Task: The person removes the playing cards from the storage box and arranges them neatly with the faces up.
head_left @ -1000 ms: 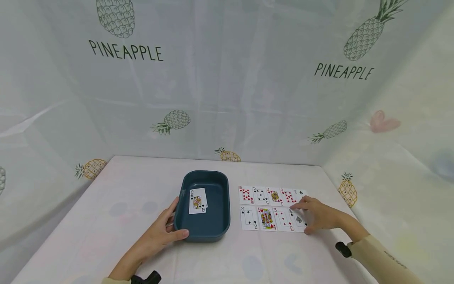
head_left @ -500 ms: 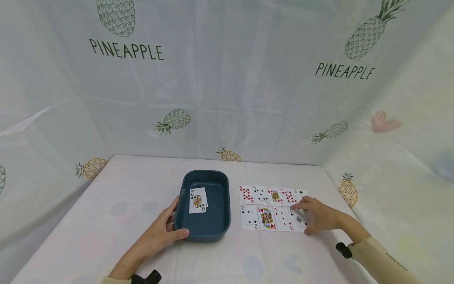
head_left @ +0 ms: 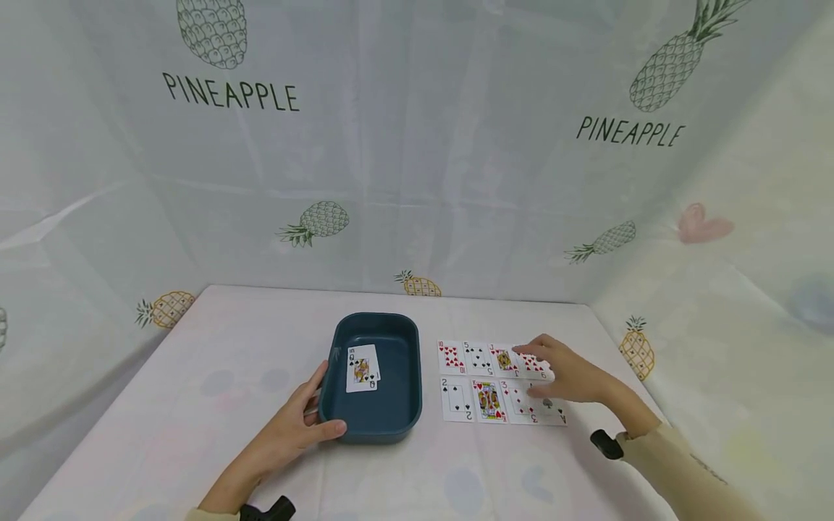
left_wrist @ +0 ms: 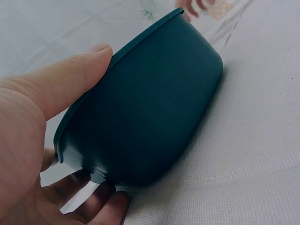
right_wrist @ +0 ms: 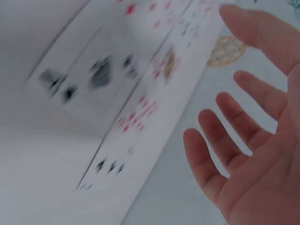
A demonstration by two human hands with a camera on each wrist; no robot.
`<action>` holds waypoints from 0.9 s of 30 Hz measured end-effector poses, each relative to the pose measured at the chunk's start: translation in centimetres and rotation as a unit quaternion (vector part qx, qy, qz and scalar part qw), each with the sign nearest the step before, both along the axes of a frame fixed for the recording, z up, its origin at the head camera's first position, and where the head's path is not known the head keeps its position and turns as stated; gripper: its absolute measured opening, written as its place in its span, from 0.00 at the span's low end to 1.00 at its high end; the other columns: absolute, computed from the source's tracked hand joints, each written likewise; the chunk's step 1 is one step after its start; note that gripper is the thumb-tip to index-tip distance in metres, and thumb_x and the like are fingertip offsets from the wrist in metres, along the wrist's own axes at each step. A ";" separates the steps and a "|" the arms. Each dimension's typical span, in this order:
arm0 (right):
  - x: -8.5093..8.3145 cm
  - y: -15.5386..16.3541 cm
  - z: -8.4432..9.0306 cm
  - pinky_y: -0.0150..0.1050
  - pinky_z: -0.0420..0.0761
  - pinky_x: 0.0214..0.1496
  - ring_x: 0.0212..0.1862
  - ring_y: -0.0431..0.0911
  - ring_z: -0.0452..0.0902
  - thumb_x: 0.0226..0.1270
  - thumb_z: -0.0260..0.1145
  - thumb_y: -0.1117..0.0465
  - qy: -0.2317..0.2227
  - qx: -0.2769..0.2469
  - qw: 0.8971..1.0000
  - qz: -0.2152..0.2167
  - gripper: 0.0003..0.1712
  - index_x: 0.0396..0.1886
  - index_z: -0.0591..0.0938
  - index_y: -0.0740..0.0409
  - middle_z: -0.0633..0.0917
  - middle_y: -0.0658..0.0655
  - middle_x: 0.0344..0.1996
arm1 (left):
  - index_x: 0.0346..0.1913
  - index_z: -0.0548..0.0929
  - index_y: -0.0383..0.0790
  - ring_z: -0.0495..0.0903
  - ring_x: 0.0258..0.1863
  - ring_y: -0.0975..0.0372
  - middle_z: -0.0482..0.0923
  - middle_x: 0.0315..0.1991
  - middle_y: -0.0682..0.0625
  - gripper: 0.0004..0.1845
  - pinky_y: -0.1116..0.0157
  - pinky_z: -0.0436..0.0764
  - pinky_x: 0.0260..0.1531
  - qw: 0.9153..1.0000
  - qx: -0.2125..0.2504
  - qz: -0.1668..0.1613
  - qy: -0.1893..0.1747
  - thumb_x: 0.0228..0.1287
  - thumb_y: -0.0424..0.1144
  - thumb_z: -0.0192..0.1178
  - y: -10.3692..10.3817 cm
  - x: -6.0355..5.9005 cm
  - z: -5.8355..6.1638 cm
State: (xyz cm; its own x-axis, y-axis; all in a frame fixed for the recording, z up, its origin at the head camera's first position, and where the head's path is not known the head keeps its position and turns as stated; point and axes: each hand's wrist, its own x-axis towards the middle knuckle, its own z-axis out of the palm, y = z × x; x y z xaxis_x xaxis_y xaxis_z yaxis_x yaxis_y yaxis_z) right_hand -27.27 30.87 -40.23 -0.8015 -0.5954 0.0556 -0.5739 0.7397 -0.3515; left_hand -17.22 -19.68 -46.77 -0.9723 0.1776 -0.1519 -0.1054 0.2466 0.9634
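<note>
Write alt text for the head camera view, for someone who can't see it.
A person's right hand hovers open over two rows of face-up playing cards on a white table, while the left hand holds the rim of a dark teal tub with a card inside. Pineapple-print sheeting hangs behind.

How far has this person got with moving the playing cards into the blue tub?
Barely started, it seems. Two overlapping cards, a queen on top, already lie in the tub, whose rim the left hand grips. The right hand hovers open over the right end of the card rows, holding nothing. About nine cards in two rows remain face up on the table.
</note>
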 end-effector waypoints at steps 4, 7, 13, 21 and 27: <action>-0.5 -3.6 0.6 0.57 0.82 0.61 0.61 0.55 0.76 0.63 0.82 0.57 0.016 -0.035 0.999 -0.005 0.42 0.75 0.76 0.57 0.77 0.57 0.61 | 0.88 0.46 0.58 0.74 0.72 0.43 0.48 0.83 0.34 0.61 0.54 0.82 0.64 1.000 0.002 0.001 0.000 0.62 0.47 0.79 0.0 0.0 0.0; -1.0 -6.8 1.0 0.58 0.82 0.61 0.60 0.55 0.76 0.64 0.81 0.56 0.021 -0.059 0.998 0.006 0.42 0.76 0.75 0.57 0.77 0.58 0.62 | 0.88 0.46 0.58 0.75 0.72 0.44 0.49 0.83 0.33 0.61 0.54 0.82 0.63 1.000 0.004 0.002 0.000 0.62 0.46 0.79 0.1 0.0 0.0; -1.7 -13.6 1.2 0.54 0.81 0.63 0.63 0.53 0.74 0.64 0.81 0.53 0.025 -0.079 0.996 0.031 0.44 0.77 0.75 0.55 0.76 0.58 0.64 | 0.88 0.46 0.57 0.74 0.72 0.43 0.49 0.82 0.33 0.61 0.54 0.82 0.64 1.000 0.009 0.001 0.003 0.62 0.45 0.79 0.2 0.0 0.0; -2.6 -21.0 0.6 0.53 0.79 0.68 0.66 0.53 0.72 0.65 0.81 0.50 0.007 -0.077 0.995 0.063 0.44 0.77 0.75 0.54 0.75 0.59 0.65 | 0.88 0.46 0.57 0.75 0.71 0.44 0.50 0.82 0.32 0.61 0.54 0.82 0.63 1.000 0.008 0.003 0.001 0.62 0.45 0.79 0.2 -0.2 0.0; -3.0 -24.5 -1.0 0.49 0.80 0.67 0.65 0.50 0.74 0.66 0.80 0.49 0.002 -0.047 0.996 0.077 0.43 0.77 0.75 0.52 0.77 0.58 0.65 | 0.88 0.45 0.56 0.75 0.71 0.44 0.50 0.82 0.32 0.60 0.58 0.84 0.61 0.999 0.032 -0.008 -0.001 0.65 0.42 0.77 0.0 -0.1 -0.2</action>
State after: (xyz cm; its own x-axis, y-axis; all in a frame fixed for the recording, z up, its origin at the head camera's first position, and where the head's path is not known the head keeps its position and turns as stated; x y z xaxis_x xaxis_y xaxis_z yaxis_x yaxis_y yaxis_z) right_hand -30.30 6.40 -41.20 -0.7012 -0.7028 0.1201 -0.6794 0.6076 -0.4113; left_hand -17.32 -19.65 -46.97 -0.9689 0.2028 -0.1419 -0.1041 0.1862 0.9770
